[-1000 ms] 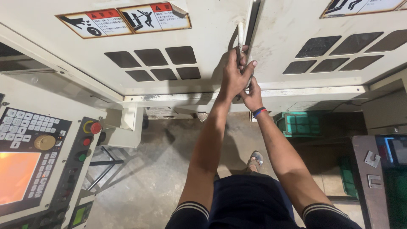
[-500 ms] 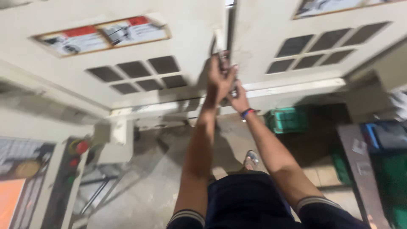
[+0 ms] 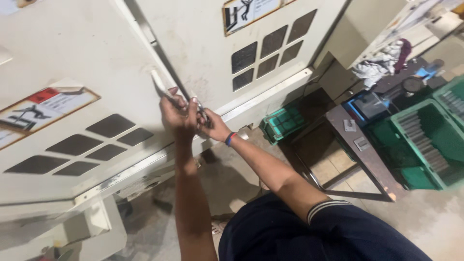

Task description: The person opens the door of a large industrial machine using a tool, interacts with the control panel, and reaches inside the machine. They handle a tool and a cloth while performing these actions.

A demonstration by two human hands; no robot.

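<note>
Head view looks down on 2 bare arms reaching to the seam where 2 cream-coloured machine doors meet. The left hand (image 3: 176, 112) is closed around a pale metal door handle (image 3: 161, 88) on the left door (image 3: 82, 58), fingers curled over it near its lower end. The right hand (image 3: 211, 126), with a coloured band at the wrist, is closed just beside it on a second handle (image 3: 201, 109) at the edge of the right door (image 3: 203, 53); that handle is mostly hidden by the fingers and blurred, so its shape is hard to tell. The 2 hands touch or nearly touch each other at the seam. Working a pair of doors like this goes best, I judge, with both grips full and firm, wrists in line with the forearms, and equal force on each side so that neither panel binds on its rail; fingers should stay clear of the dark gap between the panels. Each door carries dark rectangular vent windows (image 3: 106, 130) and a warning sticker (image 3: 43, 107). To the right, on the floor, stand a small green crate (image 3: 282, 123) and a larger green crate (image 3: 425, 140) holding grey metal parts, next to a low metal table (image 3: 360, 145); a crumpled rag (image 3: 382, 63) lies farther back.
</note>
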